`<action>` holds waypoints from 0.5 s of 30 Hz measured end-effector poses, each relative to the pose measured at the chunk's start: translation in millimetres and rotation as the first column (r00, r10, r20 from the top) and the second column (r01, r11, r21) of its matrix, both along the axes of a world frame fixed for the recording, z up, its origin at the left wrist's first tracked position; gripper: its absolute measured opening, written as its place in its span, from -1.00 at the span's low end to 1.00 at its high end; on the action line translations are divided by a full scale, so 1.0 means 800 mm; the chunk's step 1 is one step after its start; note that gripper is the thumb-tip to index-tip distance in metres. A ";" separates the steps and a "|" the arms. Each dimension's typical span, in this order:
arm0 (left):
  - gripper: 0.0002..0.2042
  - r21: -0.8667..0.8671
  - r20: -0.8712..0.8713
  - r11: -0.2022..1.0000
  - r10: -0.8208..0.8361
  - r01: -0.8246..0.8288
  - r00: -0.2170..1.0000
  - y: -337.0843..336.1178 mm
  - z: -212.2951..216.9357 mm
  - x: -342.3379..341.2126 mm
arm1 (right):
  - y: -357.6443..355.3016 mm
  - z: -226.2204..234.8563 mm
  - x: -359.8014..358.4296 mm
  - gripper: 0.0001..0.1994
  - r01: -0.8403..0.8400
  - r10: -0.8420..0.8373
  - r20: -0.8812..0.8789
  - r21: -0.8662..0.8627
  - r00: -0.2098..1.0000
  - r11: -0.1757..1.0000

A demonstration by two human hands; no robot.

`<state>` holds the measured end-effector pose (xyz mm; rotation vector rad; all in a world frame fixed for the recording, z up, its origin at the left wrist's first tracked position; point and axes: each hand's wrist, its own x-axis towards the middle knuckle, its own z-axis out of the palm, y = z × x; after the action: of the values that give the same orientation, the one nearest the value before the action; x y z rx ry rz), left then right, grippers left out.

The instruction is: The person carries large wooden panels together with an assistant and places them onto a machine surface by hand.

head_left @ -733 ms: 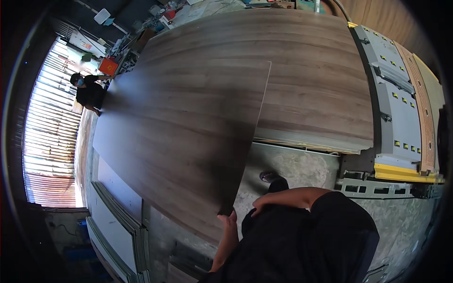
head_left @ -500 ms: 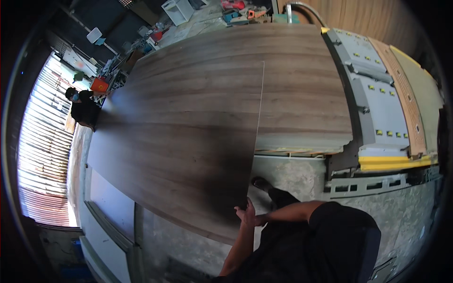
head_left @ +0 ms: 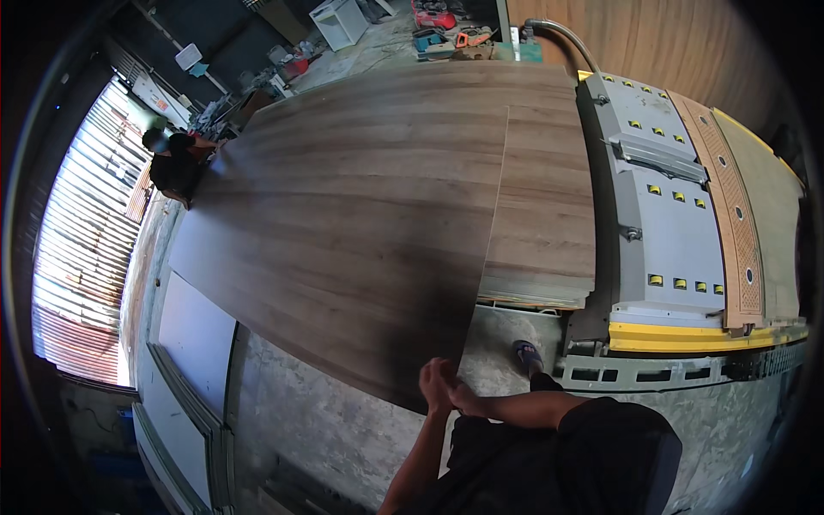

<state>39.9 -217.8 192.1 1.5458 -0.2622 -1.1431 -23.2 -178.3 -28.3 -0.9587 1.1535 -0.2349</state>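
A large brown wood-grain board (head_left: 343, 223) lies across a stack of matching boards (head_left: 545, 197), whose right part shows beyond its edge. At the board's near right corner, my left hand (head_left: 435, 383) has its fingers curled over the edge. My right hand (head_left: 464, 398) is close beside it, its fingers closed at the same corner and partly hidden. At the far left a co-worker (head_left: 178, 163) in dark clothes crouches with a hand at the board's opposite end.
On the right stands a grey machine (head_left: 674, 232) with yellow-marked rollers and a yellow rail (head_left: 687, 337). Pale panels (head_left: 176, 429) lean at the lower left. Power tools (head_left: 433, 43) sit behind the stack. My foot (head_left: 527, 354) rests on the concrete floor.
The board has shifted right over the stack, so a narrower strip of the stack shows. My right hand has come up against my left. The view has also turned slightly.
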 end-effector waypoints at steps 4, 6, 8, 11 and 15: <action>-0.43 -0.027 0.767 0.869 0.335 -0.494 0.547 0.056 -0.061 0.005 | -0.085 0.167 -0.075 -0.11 0.088 -0.064 -0.188 0.125 0.980 0.988; -0.22 0.592 0.622 0.504 0.211 -0.629 0.754 0.037 -0.081 -0.003 | -0.128 0.168 -0.122 -0.11 0.071 -0.050 -0.273 0.069 0.961 0.995; -0.01 0.651 0.448 0.550 0.278 -0.523 0.850 -0.002 -0.091 -0.023 | -0.179 0.182 -0.166 -0.14 0.110 -0.084 -0.279 0.080 0.957 0.991; 0.10 0.422 -0.073 0.903 0.126 -0.084 0.989 -0.083 -0.091 -0.072 | -0.239 0.168 -0.245 -0.19 0.110 -0.094 -0.320 0.034 0.943 0.993; 0.08 0.576 -0.063 0.774 -0.276 0.261 0.959 -0.169 -0.109 -0.123 | -0.291 0.203 -0.333 -0.48 0.114 -0.222 -0.344 -0.306 0.912 0.945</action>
<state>-58.1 -353.4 105.1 2.1139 -0.1574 -1.5260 -289.8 -411.3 134.2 -1.1872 1.5908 -0.3743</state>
